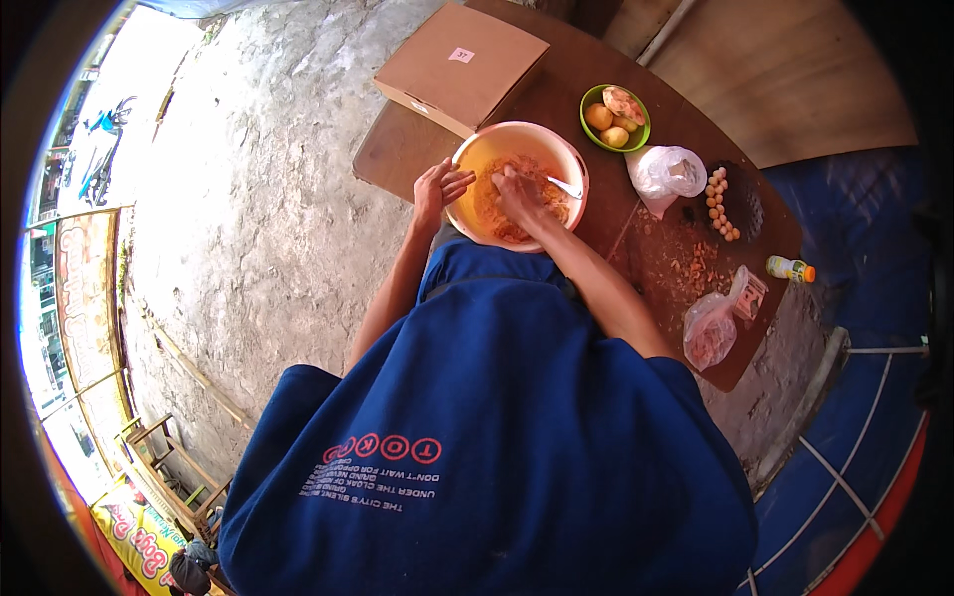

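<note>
- The brown worktop spreads beyond the hands and away to their right.
- A closed cardboard box sits on it, beyond the left hand and just beside the basin.
- The pale, round basin is directly below both hands, close to the person's body.
- A shredded orange mixture lies in that basin, under and around the right hand.
- A knotted clear bag with pinkish contents lies well to the right of the hands.
- A white plastic bag stands nearer, right of the right hand.
- A green bowl with rounded yellow-orange pieces is beyond the right hand, to its right.
- The hands are apart: the left hand is spread and holds nothing, at the basin's left rim; the right hand dips into the mixture, its fingertips hidden, so its grip cannot be told.
- A bottle with an orange cap lies far right of the hands.
- A row of small, pale round things lies beyond the white bag, seen from the hands.
- A spoon leans inside the basin, just right of the right hand.
- Small orange scraps are scattered right of the hands.
</note>
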{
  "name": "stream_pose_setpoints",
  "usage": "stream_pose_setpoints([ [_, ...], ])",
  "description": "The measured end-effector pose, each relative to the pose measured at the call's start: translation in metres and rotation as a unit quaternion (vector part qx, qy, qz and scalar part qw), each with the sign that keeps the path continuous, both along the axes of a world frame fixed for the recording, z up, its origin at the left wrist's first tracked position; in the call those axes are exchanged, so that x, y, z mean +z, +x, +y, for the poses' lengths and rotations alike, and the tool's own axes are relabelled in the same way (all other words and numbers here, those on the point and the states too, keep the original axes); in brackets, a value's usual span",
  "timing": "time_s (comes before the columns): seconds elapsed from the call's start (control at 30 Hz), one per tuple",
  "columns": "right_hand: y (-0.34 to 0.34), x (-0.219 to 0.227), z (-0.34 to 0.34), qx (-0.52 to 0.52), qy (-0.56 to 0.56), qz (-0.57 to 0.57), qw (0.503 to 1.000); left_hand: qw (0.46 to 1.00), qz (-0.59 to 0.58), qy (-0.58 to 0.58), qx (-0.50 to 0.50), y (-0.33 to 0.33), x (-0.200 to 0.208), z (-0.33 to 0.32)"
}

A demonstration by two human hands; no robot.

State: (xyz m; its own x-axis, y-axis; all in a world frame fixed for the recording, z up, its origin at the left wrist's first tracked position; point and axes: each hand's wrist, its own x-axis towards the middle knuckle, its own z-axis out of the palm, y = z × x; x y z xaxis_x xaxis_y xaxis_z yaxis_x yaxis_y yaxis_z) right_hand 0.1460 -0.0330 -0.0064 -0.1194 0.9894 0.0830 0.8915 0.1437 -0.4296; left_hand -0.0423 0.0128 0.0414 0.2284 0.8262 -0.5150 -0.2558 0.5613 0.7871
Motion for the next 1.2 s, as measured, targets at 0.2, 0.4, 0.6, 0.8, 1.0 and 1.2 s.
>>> stream_pose_setpoints([
  [0.2,0.012,0.021,0.007,-0.095,-0.110,0.252,0.957,0.997,0.046,0.036,0.044,0.010,0.006,0.001],
  [0.4,0.038,0.072,-0.004,-0.041,-0.174,0.552,0.815,0.995,-0.075,-0.013,-0.067,0.032,0.020,0.009],
  [0.6,0.028,0.119,-0.030,-0.072,0.053,0.365,0.927,0.883,-0.390,-0.248,-0.076,0.075,0.023,0.001],
  [0.8,0.026,0.157,-0.063,0.002,0.087,0.279,0.956,0.891,-0.387,-0.231,0.059,0.097,0.048,-0.001],
  [1.0,0.020,0.162,-0.066,0.030,0.091,0.167,0.981,0.952,-0.254,-0.164,0.052,0.109,0.075,-0.005],
  [1.2,0.023,0.167,-0.072,0.035,0.112,0.088,0.989,0.960,-0.246,-0.132,-0.035,0.116,0.082,-0.004],
])
